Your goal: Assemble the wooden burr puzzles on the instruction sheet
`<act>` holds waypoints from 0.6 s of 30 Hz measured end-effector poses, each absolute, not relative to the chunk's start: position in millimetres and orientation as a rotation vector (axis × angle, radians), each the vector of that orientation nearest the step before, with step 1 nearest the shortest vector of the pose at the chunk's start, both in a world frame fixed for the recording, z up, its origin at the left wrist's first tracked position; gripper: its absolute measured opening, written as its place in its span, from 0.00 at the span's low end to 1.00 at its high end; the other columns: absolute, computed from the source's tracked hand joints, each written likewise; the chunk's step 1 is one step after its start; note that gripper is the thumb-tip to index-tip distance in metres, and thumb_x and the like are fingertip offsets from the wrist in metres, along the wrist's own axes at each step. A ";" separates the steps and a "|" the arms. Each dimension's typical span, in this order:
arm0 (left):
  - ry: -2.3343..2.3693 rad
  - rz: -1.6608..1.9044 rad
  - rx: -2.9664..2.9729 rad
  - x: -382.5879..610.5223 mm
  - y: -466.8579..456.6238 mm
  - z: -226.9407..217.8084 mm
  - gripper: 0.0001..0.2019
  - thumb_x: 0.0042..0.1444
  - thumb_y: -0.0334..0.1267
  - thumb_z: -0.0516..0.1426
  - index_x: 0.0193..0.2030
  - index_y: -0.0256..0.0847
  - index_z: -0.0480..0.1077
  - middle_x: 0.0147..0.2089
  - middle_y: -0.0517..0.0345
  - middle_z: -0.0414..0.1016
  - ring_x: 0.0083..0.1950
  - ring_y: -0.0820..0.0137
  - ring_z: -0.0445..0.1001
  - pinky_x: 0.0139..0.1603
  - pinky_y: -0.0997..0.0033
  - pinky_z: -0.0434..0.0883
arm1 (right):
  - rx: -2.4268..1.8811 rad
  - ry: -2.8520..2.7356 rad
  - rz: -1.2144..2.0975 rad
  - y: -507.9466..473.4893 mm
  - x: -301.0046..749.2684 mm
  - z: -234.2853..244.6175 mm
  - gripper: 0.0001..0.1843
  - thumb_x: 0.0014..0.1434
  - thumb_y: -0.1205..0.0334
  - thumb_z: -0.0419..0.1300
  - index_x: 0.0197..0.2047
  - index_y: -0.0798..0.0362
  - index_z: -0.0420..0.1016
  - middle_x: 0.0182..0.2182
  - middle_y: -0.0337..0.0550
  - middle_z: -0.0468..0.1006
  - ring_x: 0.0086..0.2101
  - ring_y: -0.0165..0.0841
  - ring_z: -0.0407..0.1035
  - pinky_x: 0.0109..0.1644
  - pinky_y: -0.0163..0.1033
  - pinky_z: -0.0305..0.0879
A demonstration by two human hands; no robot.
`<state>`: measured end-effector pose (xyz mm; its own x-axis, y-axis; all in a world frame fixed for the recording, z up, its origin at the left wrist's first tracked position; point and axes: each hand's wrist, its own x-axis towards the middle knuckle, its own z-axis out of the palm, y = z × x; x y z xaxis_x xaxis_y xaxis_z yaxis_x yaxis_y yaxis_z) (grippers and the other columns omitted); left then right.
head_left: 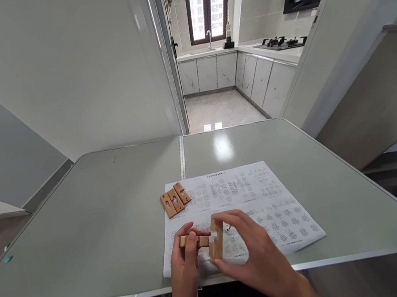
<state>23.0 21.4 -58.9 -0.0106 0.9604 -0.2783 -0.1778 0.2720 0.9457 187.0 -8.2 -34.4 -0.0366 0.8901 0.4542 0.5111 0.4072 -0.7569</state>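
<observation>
Nearest: left hand (182,267), closed in a pinch, thumb against fingers, on a narrow light-brown wooden bar (204,241), held roughly level, free end pointing right. Right hand (256,245) grips a flat, light-brown rectangular wooden block (218,244) by its two ends, index finger on top, thumb underneath, block near upright. Bar end sits right at the block's face; can't tell if they touch. Pale patch mid-face on the block could be a cut-out or glare, too blurred to call.

My read of the step: offering bar to block. To do it well: keep fingertips clear of the meeting faces, square the bar to the block first, check which way any cut-out faces, then light straight pressure. If it binds, back off and rotate, don't force; wood edges likely chip or jam when cocked. Right-hand end grip looks good, leaves the face open.

Just beyond and under the hands: large white paper sheet with printed line diagrams (236,205), handy for checking orientation. On its far left corner, three flat brown slotted wooden pieces (176,200) lie side by side, well out of the way. All on the grey-green, metal-edged tabletop (82,228).
</observation>
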 end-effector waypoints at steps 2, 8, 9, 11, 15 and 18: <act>1.145 1.163 0.807 19.3 25.3 -61.9 0.25 0.60 0.59 0.63 0.52 0.41 0.71 0.42 0.56 0.76 0.47 0.62 0.78 0.52 0.64 0.74 | -1.324 -1.696 0.449 -3.4 197.7 -40.1 0.31 0.59 0.66 0.68 0.64 0.47 0.65 0.54 0.50 0.75 0.55 0.46 0.73 0.57 0.54 0.77; 1.072 1.132 0.840 12.5 25.4 -60.6 0.26 0.60 0.64 0.61 0.42 0.39 0.73 0.38 0.57 0.70 0.34 0.68 0.75 0.33 0.71 0.74 | -1.557 -1.758 0.300 9.9 219.4 -80.6 0.28 0.61 0.64 0.66 0.63 0.47 0.67 0.55 0.50 0.76 0.54 0.47 0.74 0.56 0.55 0.77; 1.072 1.112 0.855 12.2 25.1 -60.5 0.26 0.60 0.65 0.60 0.41 0.39 0.73 0.38 0.57 0.70 0.33 0.69 0.73 0.31 0.72 0.72 | -1.585 -1.766 0.294 10.6 220.0 -87.4 0.27 0.61 0.65 0.67 0.62 0.48 0.68 0.55 0.50 0.77 0.54 0.47 0.74 0.56 0.55 0.77; 1.065 1.065 0.876 12.1 25.1 -60.8 0.27 0.59 0.65 0.60 0.38 0.38 0.72 0.37 0.56 0.71 0.32 0.70 0.72 0.28 0.73 0.71 | -1.612 -1.787 0.302 11.3 219.5 -98.5 0.25 0.61 0.67 0.65 0.61 0.48 0.70 0.54 0.50 0.78 0.54 0.47 0.74 0.57 0.55 0.77; 1.044 1.038 0.896 13.4 26.0 -61.2 0.25 0.61 0.63 0.61 0.39 0.38 0.73 0.37 0.55 0.72 0.34 0.69 0.73 0.30 0.73 0.72 | -1.608 -1.815 0.340 12.7 217.9 -110.3 0.23 0.61 0.68 0.64 0.59 0.48 0.73 0.54 0.50 0.78 0.55 0.48 0.73 0.58 0.56 0.76; 1.036 1.033 0.930 12.9 27.2 -62.6 0.25 0.63 0.62 0.59 0.40 0.38 0.74 0.39 0.53 0.74 0.36 0.68 0.74 0.35 0.71 0.74 | -1.604 -1.790 0.337 12.8 218.0 -109.7 0.24 0.61 0.66 0.67 0.60 0.47 0.73 0.56 0.50 0.77 0.57 0.49 0.71 0.59 0.56 0.75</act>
<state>12.9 27.2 -62.6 0.1728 0.9605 -0.2181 -0.2154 0.2529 0.9432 218.0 12.8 -109.7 0.0112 0.9465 0.3224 0.7648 0.1996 -0.6125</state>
